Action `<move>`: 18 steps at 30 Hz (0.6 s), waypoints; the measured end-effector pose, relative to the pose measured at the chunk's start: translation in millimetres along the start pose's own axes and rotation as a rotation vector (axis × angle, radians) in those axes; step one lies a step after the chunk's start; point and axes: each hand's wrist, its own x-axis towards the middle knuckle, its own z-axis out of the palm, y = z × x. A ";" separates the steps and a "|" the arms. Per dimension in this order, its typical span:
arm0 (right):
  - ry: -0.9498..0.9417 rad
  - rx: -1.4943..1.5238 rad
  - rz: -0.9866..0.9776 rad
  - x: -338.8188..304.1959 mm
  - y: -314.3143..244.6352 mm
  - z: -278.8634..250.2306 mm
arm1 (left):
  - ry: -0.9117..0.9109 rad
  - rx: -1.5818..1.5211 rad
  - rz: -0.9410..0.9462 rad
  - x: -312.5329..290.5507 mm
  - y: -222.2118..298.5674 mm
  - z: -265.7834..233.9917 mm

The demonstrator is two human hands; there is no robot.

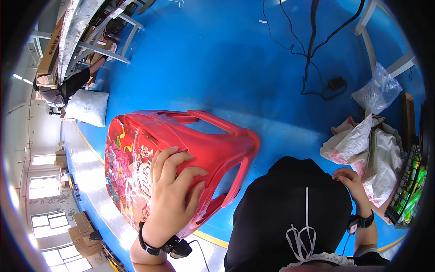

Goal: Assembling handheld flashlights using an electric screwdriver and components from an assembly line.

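A red plastic stool with a flowered seat top stands on the floor at my left. My left hand lies over the seat's edge, its fingers apart and bent against the red side, not wrapped round anything. Its wrist bears a black band with a small device. On the right, my right hand rests beside my black-clothed lap, fingers loosely curled and apart, with nothing visible in them. A similar band with a device sits on that wrist.
White sacks and a clear plastic bag lie at the right, near a black crate of green items. Black cables hang ahead. Another person is at the far left beside a white sack.
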 end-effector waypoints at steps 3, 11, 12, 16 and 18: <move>0.045 -0.061 -0.087 -5.6 -9.7 10.1 | 0.015 -0.016 0.010 -0.4 -1.5 0.5; 0.092 -0.181 -0.196 -6.2 -30.7 21.5 | 0.086 -0.059 0.069 -1.2 -7.2 1.6; 0.080 -0.204 -0.200 -7.4 -40.6 27.3 | 0.101 -0.068 0.049 -3.0 -8.2 -0.9; 0.110 -0.446 -0.360 -11.8 -70.2 54.2 | 0.171 -0.163 0.058 -7.2 -20.1 7.0; 0.083 -0.609 -0.404 -14.0 -80.9 74.3 | 0.222 -0.168 0.083 -9.3 -21.9 12.0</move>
